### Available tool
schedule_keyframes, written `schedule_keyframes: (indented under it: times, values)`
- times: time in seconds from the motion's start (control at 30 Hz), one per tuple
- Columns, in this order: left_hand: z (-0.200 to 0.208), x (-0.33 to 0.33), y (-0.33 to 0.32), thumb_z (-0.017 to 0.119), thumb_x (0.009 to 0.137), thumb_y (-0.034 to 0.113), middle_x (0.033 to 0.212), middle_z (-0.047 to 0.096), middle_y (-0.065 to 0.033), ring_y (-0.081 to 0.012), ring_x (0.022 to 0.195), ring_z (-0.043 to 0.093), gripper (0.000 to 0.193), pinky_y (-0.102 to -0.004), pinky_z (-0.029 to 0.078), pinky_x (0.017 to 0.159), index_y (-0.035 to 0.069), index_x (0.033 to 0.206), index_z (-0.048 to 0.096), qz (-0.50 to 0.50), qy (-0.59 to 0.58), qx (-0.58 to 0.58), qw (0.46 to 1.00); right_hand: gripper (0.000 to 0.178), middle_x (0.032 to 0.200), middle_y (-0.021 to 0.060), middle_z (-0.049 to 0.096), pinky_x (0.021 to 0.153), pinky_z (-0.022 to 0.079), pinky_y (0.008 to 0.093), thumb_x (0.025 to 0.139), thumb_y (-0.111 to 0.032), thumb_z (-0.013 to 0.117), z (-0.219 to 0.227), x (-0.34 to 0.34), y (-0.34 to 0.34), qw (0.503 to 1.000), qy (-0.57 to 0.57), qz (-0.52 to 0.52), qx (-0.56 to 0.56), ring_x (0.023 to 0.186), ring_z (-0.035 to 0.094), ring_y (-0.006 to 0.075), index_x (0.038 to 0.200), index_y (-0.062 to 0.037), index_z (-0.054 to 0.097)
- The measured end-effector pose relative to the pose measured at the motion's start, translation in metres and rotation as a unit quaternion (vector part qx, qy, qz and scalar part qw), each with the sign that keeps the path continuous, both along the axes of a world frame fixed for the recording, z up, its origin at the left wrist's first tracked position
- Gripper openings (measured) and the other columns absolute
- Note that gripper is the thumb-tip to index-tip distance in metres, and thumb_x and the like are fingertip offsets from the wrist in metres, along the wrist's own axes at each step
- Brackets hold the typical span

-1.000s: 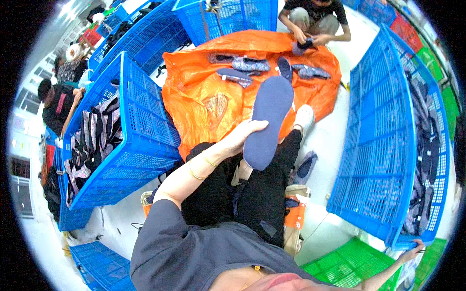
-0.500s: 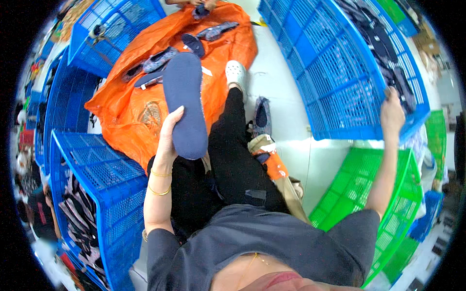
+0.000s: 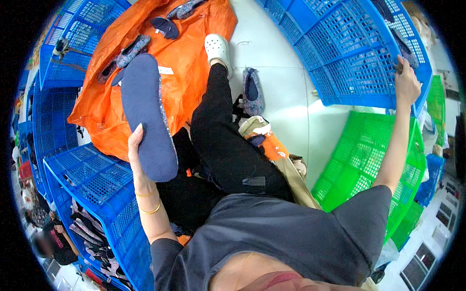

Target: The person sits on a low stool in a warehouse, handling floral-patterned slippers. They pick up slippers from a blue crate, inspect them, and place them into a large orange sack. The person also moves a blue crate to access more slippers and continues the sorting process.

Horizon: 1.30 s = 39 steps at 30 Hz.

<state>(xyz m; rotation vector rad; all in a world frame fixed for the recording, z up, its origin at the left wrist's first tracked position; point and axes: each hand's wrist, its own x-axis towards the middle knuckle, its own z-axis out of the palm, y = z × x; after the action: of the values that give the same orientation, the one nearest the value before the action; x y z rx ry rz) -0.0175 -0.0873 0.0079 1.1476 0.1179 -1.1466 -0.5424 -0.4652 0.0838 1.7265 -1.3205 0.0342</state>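
Left hand [image 3: 138, 157] has swung the navy-soled slipper [image 3: 148, 116] from leaning right, through near upright, to leaning left; patterned strip along its right edge now shows. Right hand [image 3: 407, 87] has gone from the near corner of the right-side blue crate [image 3: 340, 53] to the rim beside a dark slipper [image 3: 405, 48], can't tell if touching. View has turned: orange sheet [image 3: 187, 92] now further left, top cut off, co-worker beyond it out of frame.
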Motion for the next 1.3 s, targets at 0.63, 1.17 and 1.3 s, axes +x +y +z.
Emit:
schedule_keyframes:
  times: [0.63,1.17,1.3]
  values:
    - [-0.001,-0.007,-0.037,0.052,0.089,0.03,0.09,0.065,-0.0272,-0.0277,0.064,0.068,0.049,-0.0309,0.06,0.056,-0.011,0.115,0.051,-0.017,-0.021,0.028,0.999,0.035,0.112,0.0148,0.065,0.089,0.047,0.0399,0.081,-0.004,0.05,-0.259,0.086,-0.008,0.834,-0.332,0.185,0.399,0.104,0.061,0.0318,0.113,-0.0084,0.063]
    - [-0.009,-0.004,-0.042,0.066,0.07,0.035,0.112,0.06,-0.0223,-0.0321,0.099,0.062,0.076,-0.0372,0.052,0.085,-0.009,0.128,0.044,-0.094,-0.115,-0.002,0.989,0.051,0.105,0.0095,0.068,0.085,0.049,0.0327,0.075,-0.028,0.08,-0.435,0.222,0.093,0.345,-0.688,-0.156,0.619,0.093,0.063,0.0186,0.112,0.0011,0.062]
    - [-0.002,-0.009,-0.045,0.065,0.073,0.038,0.115,0.06,-0.0213,-0.0281,0.101,0.062,0.075,-0.036,0.05,0.087,-0.008,0.128,0.045,-0.162,-0.17,-0.013,0.972,0.043,0.096,0.0085,0.068,0.079,0.051,0.0342,0.077,-0.029,0.077,-0.351,0.179,0.055,0.323,-0.68,-0.052,0.655,0.087,0.065,0.0203,0.106,-0.0005,0.063]
